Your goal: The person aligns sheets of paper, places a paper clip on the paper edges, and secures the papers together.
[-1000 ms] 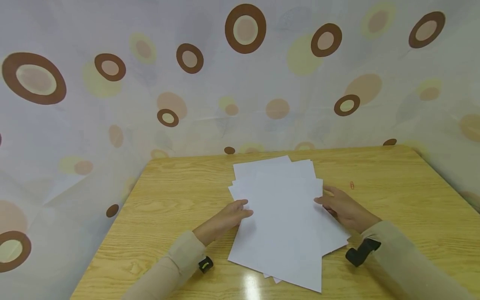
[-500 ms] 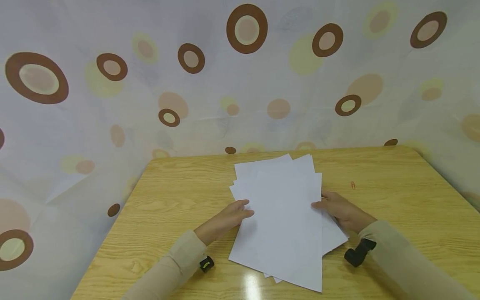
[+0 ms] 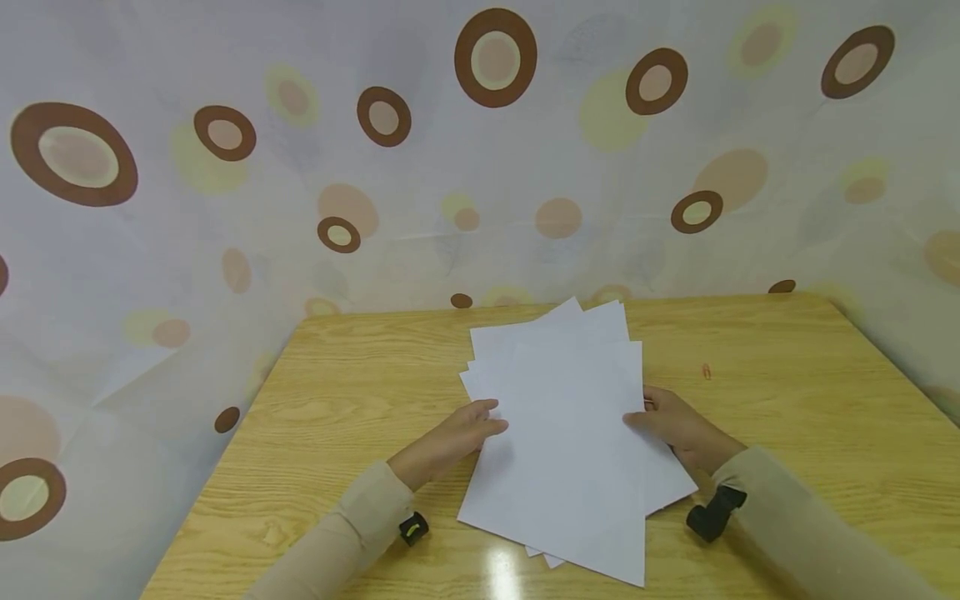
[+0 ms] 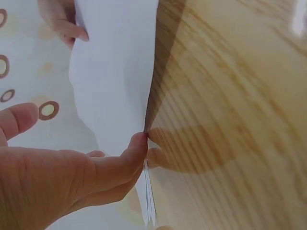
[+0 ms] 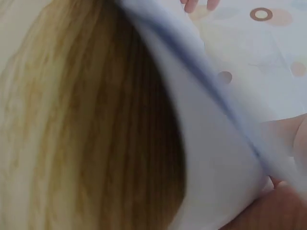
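Observation:
A loose stack of white paper sheets [image 3: 558,450] lies fanned out on the wooden table, its corners sticking out at different angles. My right hand [image 3: 682,425] pinches the right edge, thumb on top and fingers beneath; in the right wrist view a paper sheet [image 5: 211,143] bows up, blurred. At the left edge is my left hand [image 3: 457,433]. In the left wrist view its fingers [image 4: 120,165] are extended and their tips touch the sheets' edges, while the thumb [image 4: 19,120] stands apart from the paper.
A small orange-red paper clip [image 3: 707,372] lies on the wooden table [image 3: 360,375], right of and beyond my right hand. Behind the table hangs a pale curtain [image 3: 420,183] with brown and yellow circles. Each sleeve carries a black wrist device [image 3: 716,512].
My right hand has closed on the right edge and drawn slightly toward me. The upper corners of some sheets have shifted away, toward the curtain. My left hand has stayed almost still.

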